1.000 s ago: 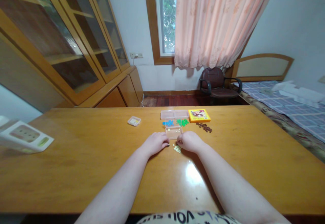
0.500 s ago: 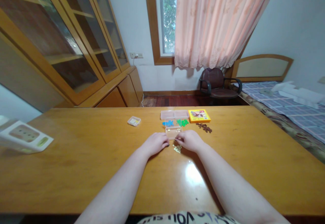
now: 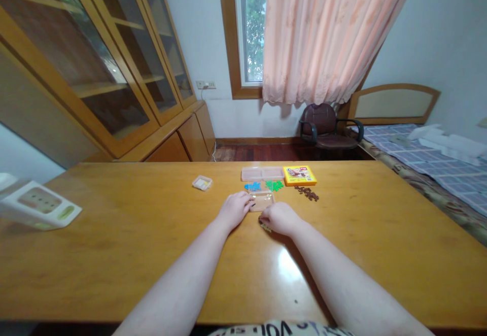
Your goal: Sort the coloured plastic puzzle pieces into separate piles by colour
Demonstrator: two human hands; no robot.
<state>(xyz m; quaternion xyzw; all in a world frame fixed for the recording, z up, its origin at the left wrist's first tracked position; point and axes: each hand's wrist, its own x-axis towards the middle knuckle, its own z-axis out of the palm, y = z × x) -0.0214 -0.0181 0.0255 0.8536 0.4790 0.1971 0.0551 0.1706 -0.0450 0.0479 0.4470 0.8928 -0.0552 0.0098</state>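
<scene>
A small clear plastic box point(image 3: 262, 203) with a few yellowish pieces in it lies in the middle of the wooden table. My left hand point(image 3: 236, 209) is at its left edge, fingers curled against the box's side. My right hand point(image 3: 280, 218) is closed in a pinch just in front of the box, over a little pile of pale cream pieces point(image 3: 266, 228), which it largely covers. Whatever is between its fingertips is too small to make out. Behind the box are blue pieces point(image 3: 252, 187) and green pieces point(image 3: 274, 186).
A yellow printed box point(image 3: 300, 175) stands at the back, brown pieces point(image 3: 306, 193) before it. Beside it lies a clear two-part tray point(image 3: 262, 174). Farther left is a small clear case point(image 3: 202, 182). A white container point(image 3: 40, 201) occupies the table's left end.
My right hand has drawn back from the box's front edge to the cream pile. My left hand has shifted up onto the box's left side. The view has tilted slightly.
</scene>
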